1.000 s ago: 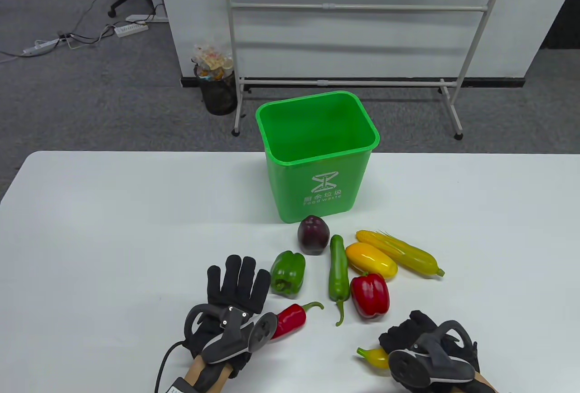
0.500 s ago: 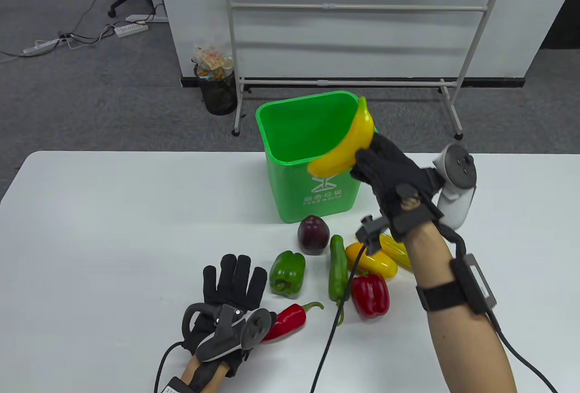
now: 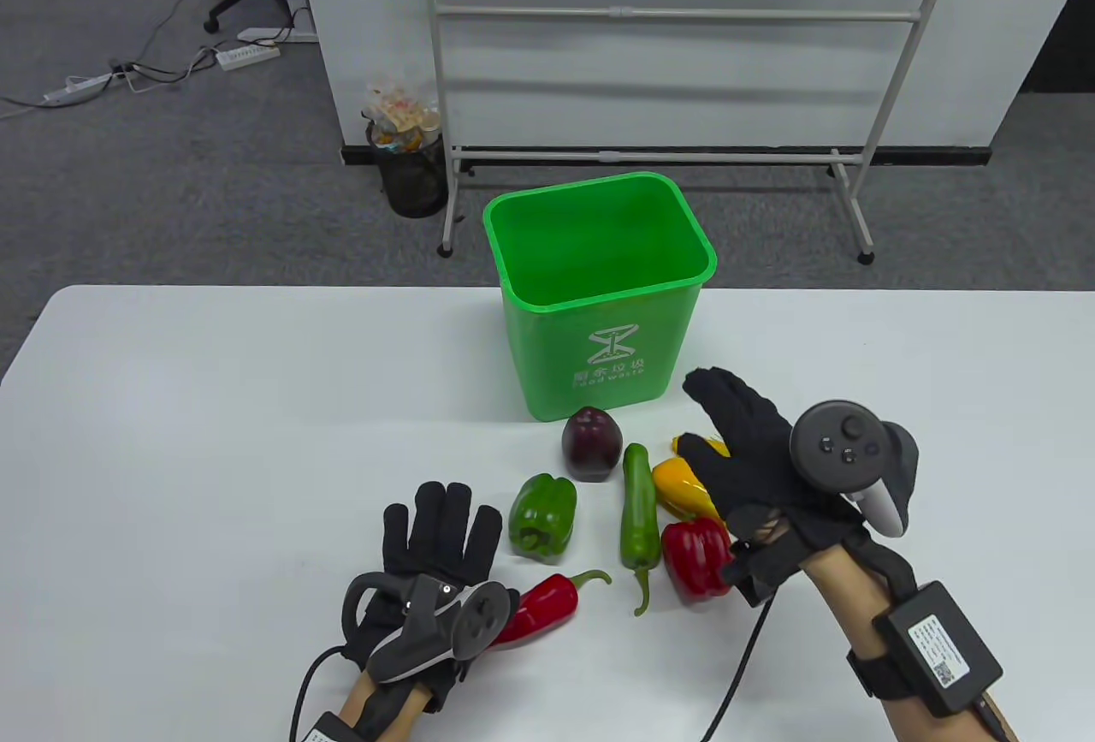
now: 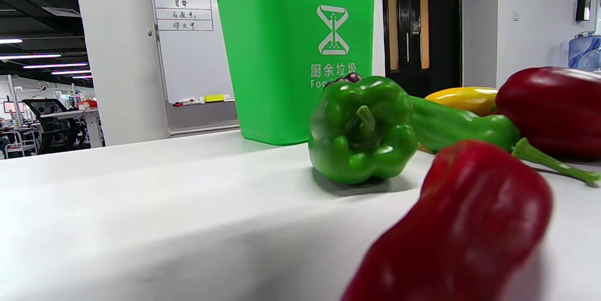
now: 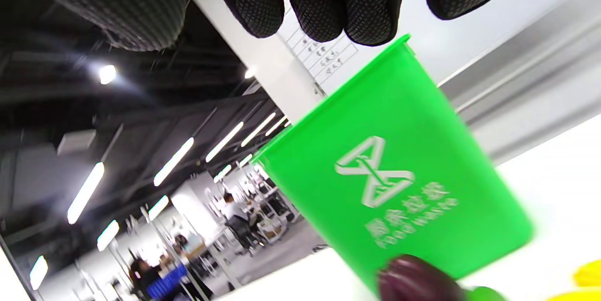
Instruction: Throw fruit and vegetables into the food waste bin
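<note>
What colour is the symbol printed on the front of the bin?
White, on the green bin; the left wrist view shows it best.

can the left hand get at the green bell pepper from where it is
Probably yes. The left hand lies flat on the table, fingertips just short of the green bell pepper, with bare table between them. The red chili lies beside the hand, not across that path.

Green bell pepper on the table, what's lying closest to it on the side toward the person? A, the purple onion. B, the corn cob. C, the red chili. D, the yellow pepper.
C: in the table view the red chili lies just below the green bell pepper, nearest the person.
</note>
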`<state>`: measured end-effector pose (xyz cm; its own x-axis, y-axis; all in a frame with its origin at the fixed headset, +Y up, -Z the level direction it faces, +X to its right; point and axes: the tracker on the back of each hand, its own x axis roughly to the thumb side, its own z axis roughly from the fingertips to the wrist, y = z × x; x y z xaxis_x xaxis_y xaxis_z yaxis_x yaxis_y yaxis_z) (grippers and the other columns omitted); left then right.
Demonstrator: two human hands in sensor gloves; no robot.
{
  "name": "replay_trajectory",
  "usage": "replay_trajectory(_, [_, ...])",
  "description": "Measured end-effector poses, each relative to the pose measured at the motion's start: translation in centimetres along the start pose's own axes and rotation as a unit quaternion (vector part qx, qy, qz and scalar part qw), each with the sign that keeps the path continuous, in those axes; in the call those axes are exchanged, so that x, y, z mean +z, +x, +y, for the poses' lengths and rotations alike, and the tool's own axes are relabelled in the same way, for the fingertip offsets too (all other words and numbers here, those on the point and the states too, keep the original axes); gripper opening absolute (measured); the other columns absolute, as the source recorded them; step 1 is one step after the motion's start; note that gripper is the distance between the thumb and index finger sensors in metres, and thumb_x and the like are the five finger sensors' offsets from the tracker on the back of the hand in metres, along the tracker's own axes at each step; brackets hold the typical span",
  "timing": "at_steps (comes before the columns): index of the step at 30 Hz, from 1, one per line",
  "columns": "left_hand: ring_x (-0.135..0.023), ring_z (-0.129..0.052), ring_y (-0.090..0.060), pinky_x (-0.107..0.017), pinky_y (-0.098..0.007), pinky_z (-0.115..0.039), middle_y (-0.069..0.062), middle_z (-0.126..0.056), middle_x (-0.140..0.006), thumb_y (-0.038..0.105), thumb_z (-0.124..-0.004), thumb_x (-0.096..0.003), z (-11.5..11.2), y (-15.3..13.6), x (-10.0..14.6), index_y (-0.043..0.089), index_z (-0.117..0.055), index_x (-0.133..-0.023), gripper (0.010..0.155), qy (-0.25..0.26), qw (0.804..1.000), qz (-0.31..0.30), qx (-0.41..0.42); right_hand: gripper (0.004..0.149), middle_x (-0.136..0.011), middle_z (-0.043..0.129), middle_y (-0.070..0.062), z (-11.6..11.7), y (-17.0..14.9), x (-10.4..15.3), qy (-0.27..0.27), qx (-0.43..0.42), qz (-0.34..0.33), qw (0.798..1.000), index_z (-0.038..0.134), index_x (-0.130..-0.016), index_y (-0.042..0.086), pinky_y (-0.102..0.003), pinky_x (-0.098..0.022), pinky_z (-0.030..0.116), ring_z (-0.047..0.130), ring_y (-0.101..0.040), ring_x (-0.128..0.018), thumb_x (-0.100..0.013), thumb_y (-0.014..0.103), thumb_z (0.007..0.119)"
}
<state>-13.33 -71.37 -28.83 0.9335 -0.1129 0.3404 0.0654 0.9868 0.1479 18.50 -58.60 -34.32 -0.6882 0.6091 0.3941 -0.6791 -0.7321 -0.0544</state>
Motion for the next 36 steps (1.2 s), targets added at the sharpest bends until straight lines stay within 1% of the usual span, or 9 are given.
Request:
replay_trajectory(2, [-0.104,-0.021,-0.056,-0.069,-0.076,-0.028,-0.023,-0.012,-0.113,0.065,-0.058,-0.0376,0.0,0.1,0.0,0.017,-0.032,-0.107,0.088,0.0,1.0,0.0,0.0,0.074,-0.11,0.053,-0.018,1.2,-0.7,1.1,0.03,0.029,-0.029,0.999,0.057,-0.106,0.016,-0.07,-0.07,0.053,0.064,-0.048,-0.103,-0.042,0.048,0.078])
replay_trajectory(5, [-0.103,-0.031,-0.055,-0.07,-0.073,-0.036,-0.024,-0.019,-0.113,0.065,-0.058,-0.0376,0.1,0.2,0.0,0.015,-0.035,-0.106,0.088,-0.002,1.0,-0.001,-0.001,0.07,-0.114,0.044,-0.014,3.7,-1.8,2.7,0.113,0.103,-0.072,0.986,0.057,-0.107,0.025,-0.072,-0.073,0.045,0.054,-0.045,-0.108,-0.043,0.044,0.079])
replay_trajectory(9, [-0.102,-0.039,-0.055,-0.07,-0.071,-0.042,-0.025,-0.027,-0.113,0.064,-0.059,-0.0377,0.1,0.2,0.0,0.014,-0.039,-0.106,0.087,-0.005,1.0,-0.003,0.002,0.075,-0.117,0.029,-0.007,7.4,-3.9,4.2,0.216,0.199,-0.112,0.949,0.052,-0.107,0.035,-0.072,-0.076,0.035,0.039,-0.039,-0.113,-0.04,0.043,0.085])
replay_trajectory(12, [-0.102,-0.041,-0.054,-0.07,-0.071,-0.043,-0.025,-0.029,-0.113,0.064,-0.059,-0.0377,0.0,0.3,-0.1,0.015,-0.041,-0.106,0.086,-0.009,1.0,-0.006,0.0,0.084,-0.116,0.012,-0.002,9.6,-5.9,4.4,0.283,0.25,-0.099,0.921,0.04,-0.106,0.047,-0.073,-0.077,0.025,0.023,-0.037,-0.115,-0.038,0.046,0.088])
replay_trajectory(15, [-0.102,-0.041,-0.055,-0.07,-0.071,-0.043,-0.025,-0.029,-0.113,0.064,-0.059,-0.0376,-0.3,0.2,-0.1,0.015,-0.042,-0.106,0.086,-0.017,1.0,-0.007,-0.003,0.09,-0.115,0.004,0.001,11.1,-7.2,4.5,0.323,0.272,-0.085,0.902,0.033,-0.105,0.052,-0.073,-0.077,0.019,0.014,-0.036,-0.115,-0.036,0.046,0.09])
replay_trajectory(20, [-0.102,-0.04,-0.055,-0.07,-0.071,-0.042,-0.025,-0.028,-0.113,0.064,-0.059,-0.0376,-0.5,0.0,-0.1,0.015,-0.042,-0.105,0.086,-0.022,1.0,-0.006,-0.003,0.094,-0.113,0.001,0.002,12.9,-8.3,5.0,0.334,0.323,-0.097,0.88,0.029,-0.103,0.056,-0.073,-0.078,0.018,0.011,-0.037,-0.114,-0.036,0.042,0.093])
replay_trajectory(25, [-0.102,-0.04,-0.055,-0.07,-0.071,-0.042,-0.025,-0.028,-0.113,0.064,-0.059,-0.0377,-0.5,0.0,-0.1,0.015,-0.042,-0.106,0.086,-0.025,1.0,-0.007,-0.004,0.087,-0.113,0.012,-0.003,13.6,-8.2,5.5,0.273,0.336,-0.135,0.891,0.041,-0.103,0.047,-0.067,-0.078,0.033,0.028,-0.041,-0.111,-0.035,0.032,0.094])
replay_trajectory(30, [-0.102,-0.039,-0.055,-0.07,-0.072,-0.041,-0.025,-0.027,-0.113,0.064,-0.059,-0.0377,-0.5,-0.1,-0.1,0.015,-0.042,-0.106,0.086,-0.025,1.0,-0.006,-0.004,0.082,-0.113,0.025,-0.01,12.9,-7.4,6.7,0.261,0.301,-0.155,0.904,0.05,-0.104,0.037,-0.066,-0.074,0.046,0.044,-0.047,-0.105,-0.034,0.036,0.093])
replay_trajectory(36, [-0.102,-0.038,-0.055,-0.07,-0.072,-0.04,-0.025,-0.026,-0.113,0.064,-0.059,-0.0378,-0.6,-0.1,-0.2,0.015,-0.041,-0.106,0.086,-0.024,1.0,-0.005,-0.003,0.077,-0.112,0.042,-0.016,11.4,-6.7,8.9,0.272,0.13,-0.108,0.947,0.056,-0.105,0.034,-0.064,-0.066,0.063,0.066,-0.05,-0.098,-0.036,0.049,0.085])
